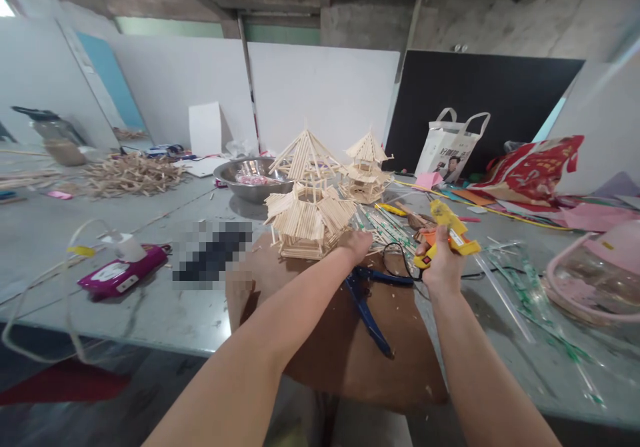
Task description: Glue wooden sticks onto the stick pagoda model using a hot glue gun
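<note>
A two-tier pagoda model made of wooden sticks (306, 210) stands on a brown board (350, 347) at the table's near edge. My left hand (356, 244) rests closed against the model's lower right roof, fingers curled on it. My right hand (443, 260) is wrapped round the handle of a yellow glue gun (449, 225), held upright to the right of the model. A smaller stick pagoda (367, 167) stands behind. Blue-handled pliers (369, 307) lie on the board between my arms.
A metal bowl (250, 181) sits behind the model, with a heap of loose sticks (131, 173) at the back left. A magenta box (123, 273) lies at the left. Plastic wrappers (510, 267), a pink-rimmed container (595, 277), bags and coloured paper crowd the right.
</note>
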Demonstrator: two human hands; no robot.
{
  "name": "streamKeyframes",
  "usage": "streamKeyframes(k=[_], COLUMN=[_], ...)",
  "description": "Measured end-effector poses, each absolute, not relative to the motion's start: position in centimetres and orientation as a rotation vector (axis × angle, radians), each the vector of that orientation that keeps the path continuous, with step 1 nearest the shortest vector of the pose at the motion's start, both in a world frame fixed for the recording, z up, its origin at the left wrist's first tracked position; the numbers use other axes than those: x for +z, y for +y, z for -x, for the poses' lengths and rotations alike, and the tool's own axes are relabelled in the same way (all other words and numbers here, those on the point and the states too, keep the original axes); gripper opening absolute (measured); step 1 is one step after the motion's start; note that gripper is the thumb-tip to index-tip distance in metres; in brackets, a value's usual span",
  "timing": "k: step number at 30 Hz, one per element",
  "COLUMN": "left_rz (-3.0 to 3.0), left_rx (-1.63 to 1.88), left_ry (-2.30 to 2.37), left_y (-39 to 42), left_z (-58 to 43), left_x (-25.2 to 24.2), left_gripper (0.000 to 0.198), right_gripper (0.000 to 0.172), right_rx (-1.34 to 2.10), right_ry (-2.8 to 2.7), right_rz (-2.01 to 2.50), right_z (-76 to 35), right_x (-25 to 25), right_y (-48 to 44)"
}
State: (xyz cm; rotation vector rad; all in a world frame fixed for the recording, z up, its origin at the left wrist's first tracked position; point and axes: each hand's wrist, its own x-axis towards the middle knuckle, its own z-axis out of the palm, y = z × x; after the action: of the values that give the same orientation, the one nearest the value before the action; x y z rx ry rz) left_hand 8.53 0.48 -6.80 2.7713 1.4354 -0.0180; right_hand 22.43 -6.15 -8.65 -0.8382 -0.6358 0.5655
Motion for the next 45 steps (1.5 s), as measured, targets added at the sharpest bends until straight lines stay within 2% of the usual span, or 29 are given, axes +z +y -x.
streamKeyframes(k=[4,9,16,19,21,24,29,36,45], left_rz=[-2.847,-2.847,-2.24,-1.918,-1.75,-1.573,-1.314,-1.227,-1.097], left_rx=[0.123,0.603,1.483,1.692,1.72,1.657,1.593,1.394,1.275], left_ry=[1.371,1.173,1.342,1.181,1.086,1.072,1.073,0.966,0.975], left_y=[-2.2,-6.0,-6.6,-5.6,-4.9,-3.6,-1.1,0.3,0.6], left_z=[-8.0,-5.2,2.2,4.7,5.8,6.6,6.9,7.2,7.1], left_x=[-5.9,-4.8,-3.1,-1.8,-0.8,0.3,0.8,1.7,2.9], left_gripper=[0.03,0.028,0.028,0.031,0.028,0.014,0.023,0.012,0.014], right_gripper=[0.037,0.035,0.037,0.038,0.039,0.04,0.034,0.033,0.034], right_rx=[0.507,0.521,0.518,0.537,0.542,0.541,0.547,0.551,0.58], right_ry=[-0.635,-0.673,-0.682,-0.677,-0.675,-0.682,-0.684,-0.651,-0.66], right_rz=[0.849,0.849,0.854,0.851,0.852,0.854,0.841,0.836,0.875], right_z=[-22.1,-21.7,-21.6,-21.5,-21.5,-21.4,-21.3,-21.4,-21.3], right_x=[-8.4,-8.3,-8.8,-9.0,-9.1,-9.3,-9.8,-10.2,-10.0], right_y=[-6.4,-6.7,-6.6,-6.5,-6.5,-6.4,-6.4,-6.2,-6.4])
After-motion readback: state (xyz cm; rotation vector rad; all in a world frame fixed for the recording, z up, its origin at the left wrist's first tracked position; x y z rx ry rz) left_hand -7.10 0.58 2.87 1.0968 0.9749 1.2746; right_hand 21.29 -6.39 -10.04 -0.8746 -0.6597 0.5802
